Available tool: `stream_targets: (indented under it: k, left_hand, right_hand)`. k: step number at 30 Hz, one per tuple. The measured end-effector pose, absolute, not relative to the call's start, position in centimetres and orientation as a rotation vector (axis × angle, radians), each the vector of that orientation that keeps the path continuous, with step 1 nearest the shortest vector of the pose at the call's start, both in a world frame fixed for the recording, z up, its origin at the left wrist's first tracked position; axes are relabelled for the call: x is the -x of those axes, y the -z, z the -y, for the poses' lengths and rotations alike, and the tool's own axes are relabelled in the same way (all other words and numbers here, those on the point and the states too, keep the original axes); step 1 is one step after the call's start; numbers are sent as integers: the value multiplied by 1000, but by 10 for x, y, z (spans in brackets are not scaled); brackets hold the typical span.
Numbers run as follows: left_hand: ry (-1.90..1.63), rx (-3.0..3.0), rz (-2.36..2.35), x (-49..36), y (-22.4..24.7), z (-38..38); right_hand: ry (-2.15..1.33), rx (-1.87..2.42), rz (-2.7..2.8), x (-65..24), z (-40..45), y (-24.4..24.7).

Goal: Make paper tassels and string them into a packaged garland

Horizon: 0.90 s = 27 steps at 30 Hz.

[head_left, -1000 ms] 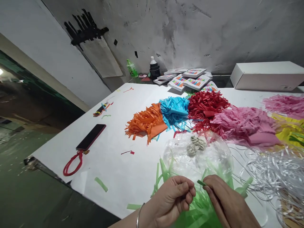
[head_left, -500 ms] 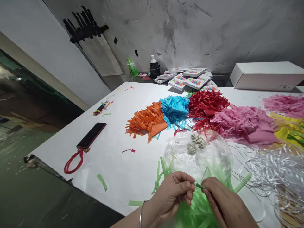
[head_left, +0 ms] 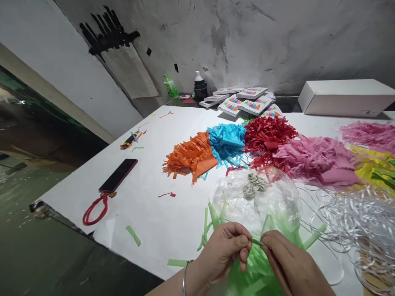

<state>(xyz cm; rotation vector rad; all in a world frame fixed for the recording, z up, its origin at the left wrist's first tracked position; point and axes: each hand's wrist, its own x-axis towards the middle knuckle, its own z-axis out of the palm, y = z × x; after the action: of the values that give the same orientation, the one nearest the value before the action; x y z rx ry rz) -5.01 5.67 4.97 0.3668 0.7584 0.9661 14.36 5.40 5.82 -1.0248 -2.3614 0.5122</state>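
Note:
Both hands are close together at the bottom, above a heap of light green paper strips [head_left: 257, 271]. My left hand [head_left: 230, 250], with a bracelet at the wrist, pinches one end of a thin green strip [head_left: 257, 242]. The strip's other end is pinched by my right hand [head_left: 285, 257]; it looks narrow and twisted between the fingertips. Just beyond lies a clear plastic bag [head_left: 230, 193] with a small greyish-green bundle [head_left: 255, 186] on or in it. The lower part of the green heap is hidden by my hands.
Orange [head_left: 193, 156], blue [head_left: 226, 139], red [head_left: 270, 133] and pink [head_left: 317, 160] fringed paper bunches lie behind. Silvery strings [head_left: 361, 218] spread right. A phone [head_left: 119, 175] with a red strap is left. Flat packs [head_left: 254, 105] and a white box [head_left: 345, 98] stand at the back.
The fingertips have shifted very slightly, and the green strip between them looks thinner and more twisted. Both hands keep their pinch.

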Motion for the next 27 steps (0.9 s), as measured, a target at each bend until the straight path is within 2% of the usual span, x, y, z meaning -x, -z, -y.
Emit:
stream_targets:
  k: [2, 7, 10, 21, 27]
  left_hand:
    - [-973, -390, -764, 50, -51, -57]
    - [-968, -442, -777, 51, -52, -55]
    - [-957, -484, -796, 52, -49, -54]
    - [-906, -685, -901, 50, -63, -51]
    - [-901, -823, -1014, 51, -69, -49]
  right_hand:
    - [-435, 1023, 2389, -144, -53, -58]
    - [51, 899, 2442, -143, -56, -64]
    - [155, 900, 2493, -142, -59, -74]
    - [203, 836, 2608, -147, -63, -86]
    - [-110, 894, 2611, -147, -56, -68]
